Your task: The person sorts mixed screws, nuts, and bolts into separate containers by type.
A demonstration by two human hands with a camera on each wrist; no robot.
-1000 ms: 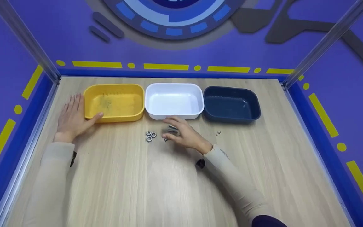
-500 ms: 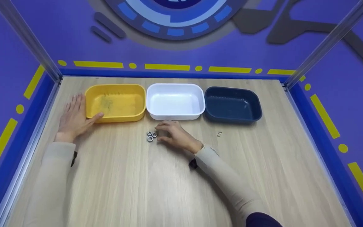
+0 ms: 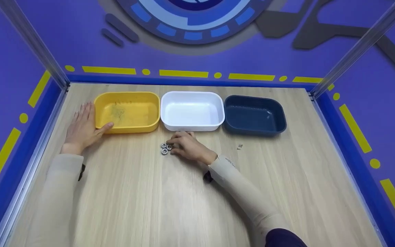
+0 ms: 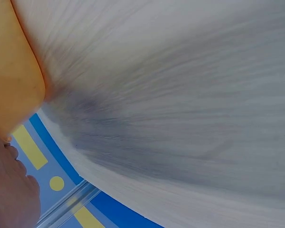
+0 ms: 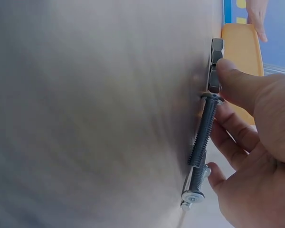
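Observation:
Three hex nuts [image 3: 164,151] lie grouped on the wooden table, just below the gap between the yellow and white bins. My right hand [image 3: 190,148] reaches them from the right, with one nut [image 5: 215,81] between thumb and index finger; the index fingertip is hidden in the right wrist view. Beneath that hand, bolts [image 5: 203,130] lie end to end on the table, covered by the hand in the head view. At the left, my left hand [image 3: 82,128] rests with straight fingers along the side of the yellow bin [image 3: 127,130], thumb at its front wall.
A white bin [image 3: 192,128] and a dark blue bin [image 3: 255,131] continue the row rightward from the yellow one. Several tiny screws [image 3: 239,146] lie in front of the dark bin. Purple panels and metal posts [image 3: 50,65] bound the table [image 3: 132,192].
My right hand has moved left from over the bolts to the nuts, and its thumb and fingers have drawn closer together. The left hand stays at the yellow bin.

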